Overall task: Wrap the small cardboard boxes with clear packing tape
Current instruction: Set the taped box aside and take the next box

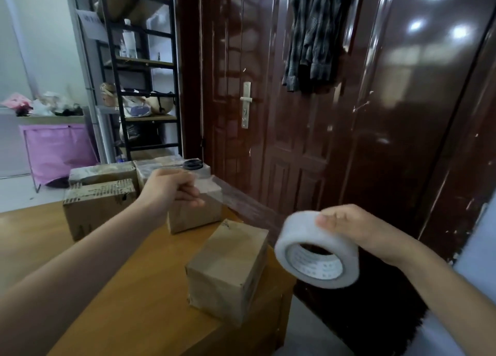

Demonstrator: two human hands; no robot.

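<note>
A small cardboard box (228,269) stands near the right edge of the wooden table (128,296). My right hand (357,229) grips a roll of clear packing tape (316,251) in the air to the right of that box. A strip of clear tape (241,202) stretches from the roll up to my left hand (171,189), which pinches its free end above a second small box (193,216). Further back sit a larger box (96,208) and two taped boxes (104,173).
Black scissors (192,164) lie on the far taped box. A dark wooden door (281,100) with a metal handle stands right behind the table. A black shelf rack (139,68) and a pink bin (57,151) are at the left.
</note>
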